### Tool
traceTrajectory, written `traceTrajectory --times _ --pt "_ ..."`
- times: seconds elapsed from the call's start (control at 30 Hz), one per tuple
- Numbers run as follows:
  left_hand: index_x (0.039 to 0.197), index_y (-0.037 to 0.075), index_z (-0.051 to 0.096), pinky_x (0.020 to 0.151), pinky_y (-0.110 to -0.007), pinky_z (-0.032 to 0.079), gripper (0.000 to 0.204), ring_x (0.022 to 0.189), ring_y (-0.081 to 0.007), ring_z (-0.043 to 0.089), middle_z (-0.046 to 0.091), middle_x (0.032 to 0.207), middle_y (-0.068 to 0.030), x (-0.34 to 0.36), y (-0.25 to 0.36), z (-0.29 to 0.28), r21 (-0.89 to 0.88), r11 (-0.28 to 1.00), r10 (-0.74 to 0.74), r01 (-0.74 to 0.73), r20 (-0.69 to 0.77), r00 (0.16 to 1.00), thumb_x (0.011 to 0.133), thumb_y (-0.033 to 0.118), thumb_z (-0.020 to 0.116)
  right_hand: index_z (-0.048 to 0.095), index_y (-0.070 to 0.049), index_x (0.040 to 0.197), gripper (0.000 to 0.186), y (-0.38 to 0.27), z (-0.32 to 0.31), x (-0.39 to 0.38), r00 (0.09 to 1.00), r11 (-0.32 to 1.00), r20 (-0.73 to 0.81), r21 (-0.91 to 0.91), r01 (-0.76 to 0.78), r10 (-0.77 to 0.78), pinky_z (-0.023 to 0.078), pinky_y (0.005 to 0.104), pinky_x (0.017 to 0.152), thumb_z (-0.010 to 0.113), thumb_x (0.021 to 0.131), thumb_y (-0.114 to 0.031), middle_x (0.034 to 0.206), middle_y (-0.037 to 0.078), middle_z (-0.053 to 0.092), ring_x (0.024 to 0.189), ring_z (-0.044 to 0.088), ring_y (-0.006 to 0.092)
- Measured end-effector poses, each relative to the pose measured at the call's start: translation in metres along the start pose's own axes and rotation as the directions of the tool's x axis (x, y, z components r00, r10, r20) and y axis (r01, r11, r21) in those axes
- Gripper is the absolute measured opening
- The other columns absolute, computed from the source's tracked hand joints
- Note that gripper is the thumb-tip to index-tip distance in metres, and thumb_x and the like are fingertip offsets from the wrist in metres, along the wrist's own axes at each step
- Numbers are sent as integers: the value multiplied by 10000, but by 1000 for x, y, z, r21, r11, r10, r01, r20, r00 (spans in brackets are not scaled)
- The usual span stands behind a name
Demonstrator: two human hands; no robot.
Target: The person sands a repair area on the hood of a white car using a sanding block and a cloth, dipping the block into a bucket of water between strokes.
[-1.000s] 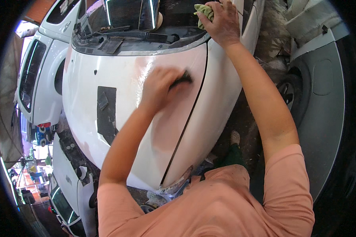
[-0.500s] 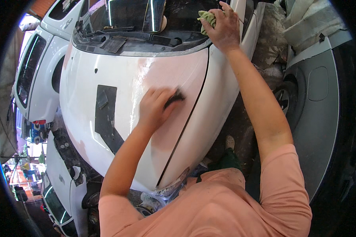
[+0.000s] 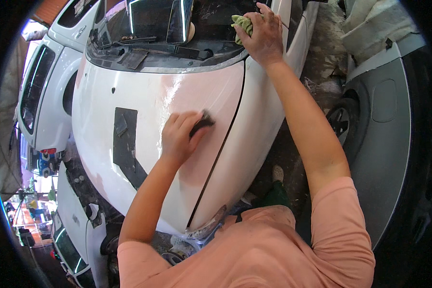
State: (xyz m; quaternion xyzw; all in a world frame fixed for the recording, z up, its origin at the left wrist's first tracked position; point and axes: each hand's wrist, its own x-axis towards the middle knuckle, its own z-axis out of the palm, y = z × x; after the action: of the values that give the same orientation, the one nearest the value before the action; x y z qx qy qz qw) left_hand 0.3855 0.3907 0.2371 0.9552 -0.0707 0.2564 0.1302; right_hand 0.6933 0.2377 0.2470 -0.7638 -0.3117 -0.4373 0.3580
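Note:
My left hand is closed around a black sanding pad, its fingers bent over the pad. It rests on a pinkish, dull patch of the white car hood. Farther off to the right, my right hand grips a crumpled green cloth near the lower corner of the windshield. Part of the cloth is hidden by the fingers. Wet-looking streaks shine on the hood beside my left hand.
A dark flat sheet with a small square piece on it lies on the hood. A phone leans on the windshield. Other white cars stand at the left; a grey car body is close on my right.
My left hand and the pad have shifted slightly left across the pinkish patch. My right hand, still with the cloth, appears a little farther left, and the whole view has shifted slightly.

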Motion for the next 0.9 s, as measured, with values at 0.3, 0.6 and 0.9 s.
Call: traceTrajectory --times 0.3,0.6,0.9 --pt "1111 53 720 864 -435 542 311 977 -334 646 717 1087 -110 136 8 41 1 989 146 -146 -41 989 889 242 828 661 -156 1218 425 -4 17 -7 1000 999 5 41 1 -1 322 615 1219 780 917 -431 1455 137 521 1359 510 340" --pt "1115 30 703 908 -466 528 330 1031 -390 654 719 1075 -163 65 37 -40 -155 984 -119 88 -204 972 928 284 800 658 -64 1178 393 13 1 6 981 933 102 307 -188 164 420 512 1087 743 967 -384 1227 162 642 1201 595 362" --pt "1166 -11 674 871 -423 510 306 947 -358 636 670 1046 -181 -220 118 -122 -424 628 -775 652 -410 481 1000 237 742 664 -23 1155 342 -123 -98 -11 901 638 422 667 -386 104 529 375 917 776 998 -306 1037 109 643 985 644 233"
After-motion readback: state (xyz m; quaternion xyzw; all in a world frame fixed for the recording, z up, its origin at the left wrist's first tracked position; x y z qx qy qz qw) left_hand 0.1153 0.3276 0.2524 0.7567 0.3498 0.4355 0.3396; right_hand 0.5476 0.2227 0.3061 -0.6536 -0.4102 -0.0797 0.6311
